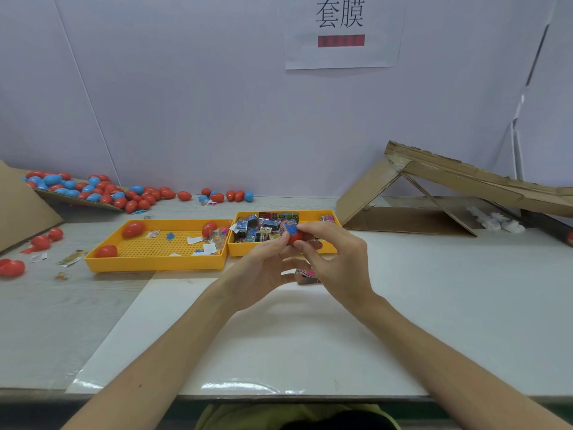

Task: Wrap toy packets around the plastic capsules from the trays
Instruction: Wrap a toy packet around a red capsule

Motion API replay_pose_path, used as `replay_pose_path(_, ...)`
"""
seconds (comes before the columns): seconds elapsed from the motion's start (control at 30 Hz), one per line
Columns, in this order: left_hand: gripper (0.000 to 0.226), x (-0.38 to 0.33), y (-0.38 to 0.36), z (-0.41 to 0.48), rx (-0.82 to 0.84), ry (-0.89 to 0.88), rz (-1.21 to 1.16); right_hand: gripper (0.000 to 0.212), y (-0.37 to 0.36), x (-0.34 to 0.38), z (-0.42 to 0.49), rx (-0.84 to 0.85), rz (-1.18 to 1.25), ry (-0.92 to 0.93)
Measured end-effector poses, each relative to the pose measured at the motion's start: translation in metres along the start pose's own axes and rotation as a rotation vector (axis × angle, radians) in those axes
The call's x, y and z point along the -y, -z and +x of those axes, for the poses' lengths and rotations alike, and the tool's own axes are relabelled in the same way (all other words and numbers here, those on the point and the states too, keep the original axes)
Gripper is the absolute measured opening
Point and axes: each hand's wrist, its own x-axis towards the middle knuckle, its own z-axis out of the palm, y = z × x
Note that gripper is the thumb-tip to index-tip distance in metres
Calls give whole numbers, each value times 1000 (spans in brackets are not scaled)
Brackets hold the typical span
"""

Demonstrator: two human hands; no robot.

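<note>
Left hand (263,268) grips a red capsule (295,238) from below, fingers curled up round it, just in front of the right tray's near rim and raised off the desk (465,290). A blue printed packet (290,228) sits over the capsule's top. My right hand (338,265) comes in from the other side, thumb and forefinger pinching the same capsule where the packet lies. How far round the packet goes I cannot tell. Below the hands another packet with pink print (307,276) lies on the desk, partly hidden.

Sweeping from the left, I see a few loose red capsules (12,268) near the desk's edge, with scraps of wrapper beside them. Behind them a heap of red and blue capsules (93,189) spills off a cardboard slope (21,206) along the wall. The left tray (155,265), yellow with a perforated floor, holds three red capsules (133,229) and some paper bits. The right tray (242,249) touches it side by side and is full of packets (263,228). Further right stands a propped cardboard ramp (434,187), well apart from the trays. A paper sign (341,32) hangs on the wall above.
</note>
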Motion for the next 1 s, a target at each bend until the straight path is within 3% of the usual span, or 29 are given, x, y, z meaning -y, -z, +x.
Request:
replay_pose_path(0.13,36,0,-2,1,-54,-35,10,24,-1,-2,2,13,1,-14)
replay_pose_path(0.23,34,3,-2,4,-187,-54,126,13,0,-3,4,44,47,-85)
replay_pose_path(0.37,16,10,2,7,-423,-184,508,11,1,-5,6,88,209,-372)
replay_pose_path(0.5,30,12,2,8,-452,-274,650,7,0,-7,10,170,377,-570)
replay_pose_path(0.63,31,12,1,8,-439,-253,594,8,2,-8,12,190,520,-702)
replay_pose_path(0.77,22,10,0,8,-438,-210,412,10,4,-8,13,176,595,-714)
replay_pose_path(1.0,27,6,-3,6,-399,-195,293,11,3,-10,12,149,666,-759)
